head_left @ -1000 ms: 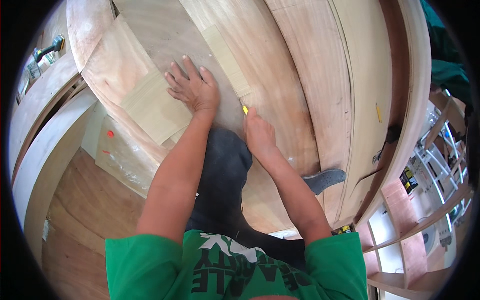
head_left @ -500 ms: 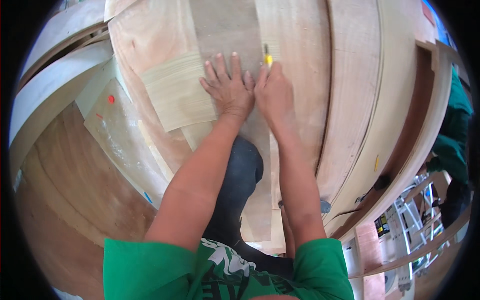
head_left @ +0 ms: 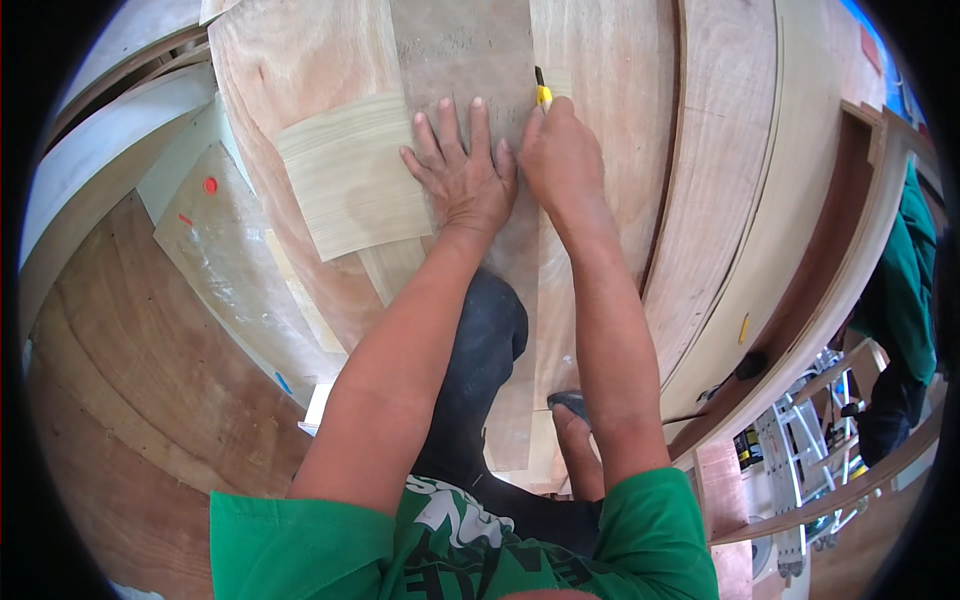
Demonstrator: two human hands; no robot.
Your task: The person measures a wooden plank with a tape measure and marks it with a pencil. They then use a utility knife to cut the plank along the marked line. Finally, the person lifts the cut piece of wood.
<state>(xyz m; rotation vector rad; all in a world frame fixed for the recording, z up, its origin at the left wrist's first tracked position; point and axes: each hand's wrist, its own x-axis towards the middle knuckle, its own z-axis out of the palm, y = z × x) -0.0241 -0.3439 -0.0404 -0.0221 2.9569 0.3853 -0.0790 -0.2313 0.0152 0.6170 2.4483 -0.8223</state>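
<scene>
Jutting forward from the clenched right grip [head_left: 566,155], the cutter [head_left: 544,96] perhaps touches the strip [head_left: 462,50] beneath the spread left grip [head_left: 466,185].

You get bright, soft light on the brown strip [head_left: 463,50]; well right of it, the wooden frame [head_left: 866,255] looks bowed by fisheye distortion, and small details there seem slightly blurred.

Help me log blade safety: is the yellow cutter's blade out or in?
Out: a dark blade projects past the front of the yellow cutter held in the right hand.
</scene>
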